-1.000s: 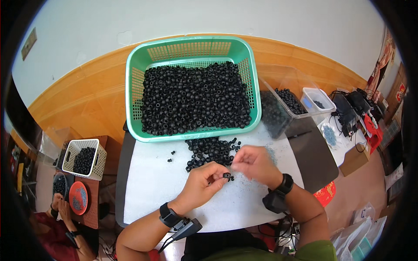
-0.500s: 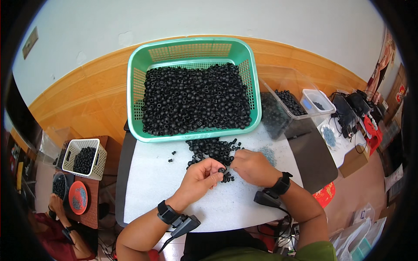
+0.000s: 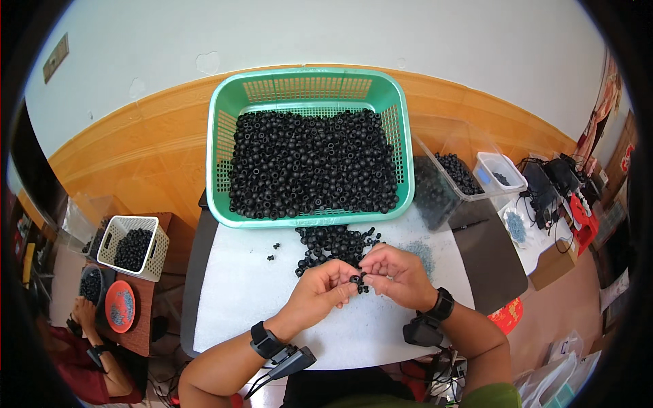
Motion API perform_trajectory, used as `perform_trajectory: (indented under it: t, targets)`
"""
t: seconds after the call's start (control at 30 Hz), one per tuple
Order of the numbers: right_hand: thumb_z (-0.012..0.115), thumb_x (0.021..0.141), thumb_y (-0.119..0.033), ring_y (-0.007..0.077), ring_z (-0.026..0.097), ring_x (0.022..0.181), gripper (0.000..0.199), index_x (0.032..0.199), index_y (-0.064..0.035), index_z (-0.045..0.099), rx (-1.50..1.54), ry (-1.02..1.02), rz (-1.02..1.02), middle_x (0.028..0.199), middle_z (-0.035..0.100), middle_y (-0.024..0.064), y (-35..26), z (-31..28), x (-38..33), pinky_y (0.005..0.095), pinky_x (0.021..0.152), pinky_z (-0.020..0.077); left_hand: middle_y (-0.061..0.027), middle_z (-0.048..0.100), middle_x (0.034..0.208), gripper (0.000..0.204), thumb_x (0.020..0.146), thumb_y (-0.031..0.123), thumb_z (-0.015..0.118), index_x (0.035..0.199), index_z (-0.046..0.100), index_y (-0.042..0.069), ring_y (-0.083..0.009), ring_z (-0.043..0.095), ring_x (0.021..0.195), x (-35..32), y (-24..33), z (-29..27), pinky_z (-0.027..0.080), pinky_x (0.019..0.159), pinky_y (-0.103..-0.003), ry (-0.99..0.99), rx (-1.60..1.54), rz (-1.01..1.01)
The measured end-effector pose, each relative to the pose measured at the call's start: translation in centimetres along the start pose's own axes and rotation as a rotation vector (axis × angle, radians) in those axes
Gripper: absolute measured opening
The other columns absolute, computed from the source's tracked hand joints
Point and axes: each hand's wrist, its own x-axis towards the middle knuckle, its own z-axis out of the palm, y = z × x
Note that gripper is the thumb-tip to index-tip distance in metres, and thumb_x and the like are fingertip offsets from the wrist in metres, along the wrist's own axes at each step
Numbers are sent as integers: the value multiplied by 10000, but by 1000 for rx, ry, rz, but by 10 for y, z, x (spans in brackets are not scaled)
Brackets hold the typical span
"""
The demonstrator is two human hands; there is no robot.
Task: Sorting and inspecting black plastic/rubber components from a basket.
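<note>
Between the thumb and fingers of my left hand (image 3: 316, 292) is a round, hollow black bead-like part (image 3: 354, 279). My right hand (image 3: 403, 277) meets it there, thumb and fingertips pinched together at its side; whatever they hold is too small to make out. Just beyond both hands lies a loose pile of the same black parts (image 3: 330, 243) on the white table sheet (image 3: 245, 299). Smaller black pieces (image 3: 365, 290) sit right under my fingertips. Beside my right hand, tiny blue-grey bits (image 3: 420, 256) are scattered.
A green basket (image 3: 309, 222) full of black parts stands at the back. Right of it are a clear bin (image 3: 469, 196), a small white tub (image 3: 500, 163) and a pen (image 3: 469, 224). At left, a co-worker's hand (image 3: 84, 313) works near a cream basket (image 3: 151, 262) and red plate (image 3: 121, 285).
My right hand has turned and its fingertips have come to the black part in my left hand. Both hands now meet slightly further right. The view has shifted a little.
</note>
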Motion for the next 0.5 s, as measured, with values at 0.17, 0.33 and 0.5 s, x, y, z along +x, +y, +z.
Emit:
perform_trajectory:
  t: [0.17,0.33,0.5]
  targets:
    - [636,769,29,142,588,716,206,963,9,570,194,62,64,856,562,81,4,3,0,265,573,471,-32,618,812,140,880,61,580,1016,566,31,-65,542,666,1,-2,-2,443,592,-197,8,-43,9]
    - [631,746,65,251,598,694,232,961,7,565,-485,64,-363,884,576,131,-3,3,4,306,587,484,-35,617,807,130,884,61,574,1010,570,32,-67,543,663,2,-2,-4,440,588,-193,-3,-137,-8]
    - [639,743,58,246,596,694,234,959,2,568,-500,61,-407,830,579,120,0,-3,5,305,570,471,-20,614,798,145,878,73,589,1018,573,39,-57,539,654,1,-1,-4,435,577,-191,-19,-75,12]
